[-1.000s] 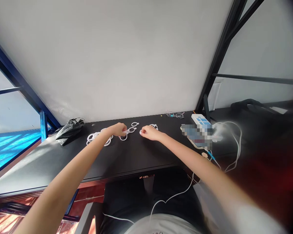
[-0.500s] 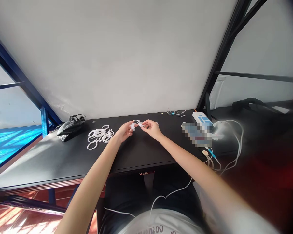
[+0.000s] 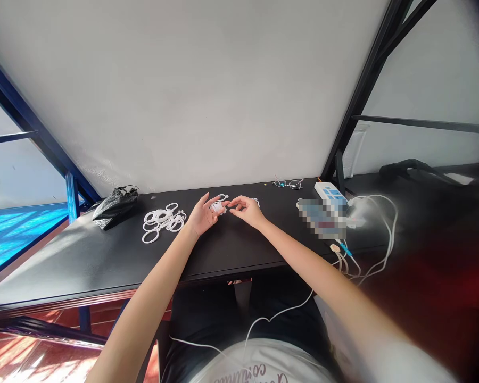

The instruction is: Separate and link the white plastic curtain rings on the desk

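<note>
Several white plastic rings, which look like curtain rings, lie in a loose pile (image 3: 159, 221) on the black table left of my hands. A small bunch of white rings (image 3: 217, 207) rests against the fingers of my left hand (image 3: 203, 217), its palm turned up and the thumb raised. One ring (image 3: 223, 197) shows just beyond those fingertips. Close by on the right, my right hand (image 3: 247, 211) has its thumb and fingertips slightly apart, with nothing visible between them. Something white (image 3: 256, 202) is partly hidden behind that hand.
At the table's left end sits a black plastic bag (image 3: 115, 207). Eyeglasses (image 3: 288, 183) lie near the back edge. To the right are a white power strip (image 3: 330, 196), a blurred-out phone-like object (image 3: 321, 218) and looping white cables (image 3: 391, 234). A white cable crosses my lap.
My right fingers have come away from the white rings and parted. My left hand has turned palm up, its thumb lifting, with the bunch still at its fingers.
</note>
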Demonstrator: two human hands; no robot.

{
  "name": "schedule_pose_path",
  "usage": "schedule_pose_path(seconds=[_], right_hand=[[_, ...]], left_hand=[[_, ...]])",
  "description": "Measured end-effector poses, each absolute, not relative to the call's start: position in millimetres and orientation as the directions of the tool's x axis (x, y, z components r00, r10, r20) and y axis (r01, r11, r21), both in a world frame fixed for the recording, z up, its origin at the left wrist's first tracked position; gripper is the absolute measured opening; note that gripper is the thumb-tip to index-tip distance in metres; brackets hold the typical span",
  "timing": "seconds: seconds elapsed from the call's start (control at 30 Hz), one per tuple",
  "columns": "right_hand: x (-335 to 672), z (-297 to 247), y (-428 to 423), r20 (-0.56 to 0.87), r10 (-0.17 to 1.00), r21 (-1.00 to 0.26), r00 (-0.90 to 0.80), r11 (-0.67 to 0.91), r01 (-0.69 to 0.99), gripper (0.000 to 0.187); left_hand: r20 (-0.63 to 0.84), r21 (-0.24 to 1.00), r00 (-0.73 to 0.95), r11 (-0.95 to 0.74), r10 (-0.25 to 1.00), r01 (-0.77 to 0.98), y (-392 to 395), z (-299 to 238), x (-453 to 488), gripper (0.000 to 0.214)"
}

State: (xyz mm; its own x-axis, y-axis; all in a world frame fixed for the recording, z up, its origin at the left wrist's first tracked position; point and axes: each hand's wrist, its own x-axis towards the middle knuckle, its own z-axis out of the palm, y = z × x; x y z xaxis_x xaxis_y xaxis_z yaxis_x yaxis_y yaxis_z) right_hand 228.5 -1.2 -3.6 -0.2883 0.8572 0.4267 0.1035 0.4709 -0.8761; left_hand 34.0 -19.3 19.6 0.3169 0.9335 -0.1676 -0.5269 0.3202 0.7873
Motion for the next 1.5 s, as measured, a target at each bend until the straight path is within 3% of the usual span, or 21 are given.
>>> schedule_pose_path(seconds=[0.07, 0.17, 0.23, 0.3, 0.4, 0.53, 0.63, 0.83, 1.0, 1.17, 1.37, 1.5], right_hand=[[228.4, -2.2, -1.1, 0.352, 0.906, -0.918, -0.235, 0.382, 0.101, 0.016], [228.7, 3.2, -0.8, 0.099, 0.971, -0.995, -0.217, 0.102, 0.001, 0.017], [229.8, 7.5, -1.0, -0.066, 0.946, -0.983, -0.318, -0.117, -0.144, 0.022], [231.4, 10.3, -1.7, -0.13, 0.879, -0.934, -0.458, -0.264, -0.24, 0.029], [233.3, 10.0, -4.2, -0.079, 0.805, -0.934, -0.588, -0.266, -0.239, 0.03], [233.8, 7.3, -8.2, -0.031, 0.822, -0.965, -0.568, -0.173, -0.199, 0.033], [232.7, 6.9, -10.6, 0.009, 0.858, -0.97, -0.513, -0.118, -0.214, 0.032], [228.8, 6.2, -9.9, 0.092, 0.897, -0.984, -0.433, 0.015, -0.178, 0.032], [238.2, 11.5, -4.0, 0.1, 0.778, -0.962, -0.62, -0.084, -0.26, 0.037], [243.1, 14.5, -8.5, 0.07, 0.692, -0.951, -0.718, -0.17, -0.257, 0.031], [233.9, 13.8, -14.1, -0.016, 0.72, -0.893, -0.694, -0.322, -0.314, 0.029], [228.1, 13.2, -19.2, -0.044, 0.804, -0.957, -0.593, -0.205, -0.207, 0.032]], left_hand=[[-0.083, 0.858, 0.321, 0.232, 0.943, -0.458, -20.8, 19.1, 37.5, 0.043], [0.092, 0.967, 0.276, -0.019, 0.957, -0.255, -23.2, 15.7, 47.1, 0.042], [0.218, 0.975, 0.244, -0.204, 0.945, -0.083, -25.8, 11.7, 54.5, 0.045], [0.332, 0.93, 0.267, -0.361, 0.905, 0.067, -29.7, 7.3, 61.1, 0.045], [0.426, 0.834, 0.372, -0.517, 0.824, 0.19, -37.2, 2.5, 69.0, 0.042], [0.457, 0.757, 0.488, -0.613, 0.743, 0.224, -45.6, 0.4, 77.6, 0.036], [0.403, 0.802, 0.526, -0.566, 0.749, 0.192, -48.1, 0.0, 82.9, 0.035], [0.19, 0.97, 0.518, -0.242, 0.834, 0.034, -43.6, 2.3, 84.5, 0.041], [0.109, 0.976, 0.429, -0.014, 0.897, -0.218, -37.2, 9.5, 72.4, 0.052], [0.073, 0.927, 0.535, 0.141, 0.842, -0.348, -37.0, 15.0, 55.4, 0.056], [0.126, 0.926, 0.462, 0.063, 0.878, -0.373, -31.0, 8.0, 56.8, 0.041], [0.158, 0.978, 0.246, -0.117, 0.956, -0.171, -28.4, 0.8, 63.3, 0.029]])
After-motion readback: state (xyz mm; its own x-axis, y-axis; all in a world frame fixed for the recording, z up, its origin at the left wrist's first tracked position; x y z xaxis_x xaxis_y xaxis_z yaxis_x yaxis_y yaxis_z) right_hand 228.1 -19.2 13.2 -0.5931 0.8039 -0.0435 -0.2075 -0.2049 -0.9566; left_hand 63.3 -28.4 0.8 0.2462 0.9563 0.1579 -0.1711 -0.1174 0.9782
